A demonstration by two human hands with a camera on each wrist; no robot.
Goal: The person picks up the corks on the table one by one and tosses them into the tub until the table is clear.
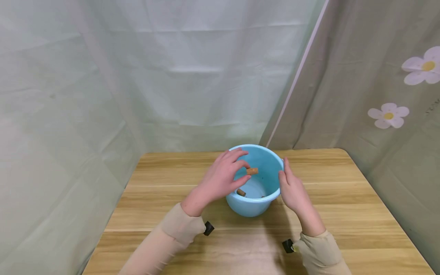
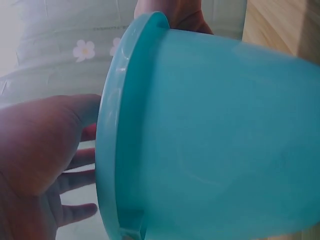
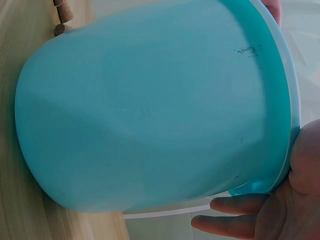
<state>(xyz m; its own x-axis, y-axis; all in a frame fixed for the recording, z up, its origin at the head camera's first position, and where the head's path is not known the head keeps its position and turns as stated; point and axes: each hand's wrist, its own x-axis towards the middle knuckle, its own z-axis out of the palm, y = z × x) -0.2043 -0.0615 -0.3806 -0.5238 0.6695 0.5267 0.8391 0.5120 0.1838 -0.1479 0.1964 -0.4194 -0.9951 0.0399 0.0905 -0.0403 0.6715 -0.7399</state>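
A light blue plastic bucket stands on the wooden table. My left hand is over its left rim and pinches a brown cork between thumb and fingers above the opening. Inside, a second cork lies near the bottom. In the left wrist view the bucket's rim hides the fingertips and the cork. My right hand holds the bucket's right rim, thumb at the edge and fingers along the outside. In the right wrist view two of its fingers extend below the rim.
Past the bucket's base, more corks show in the right wrist view. The wooden table ends at pale curtains behind and to the sides. Small black devices sit at both sleeve cuffs.
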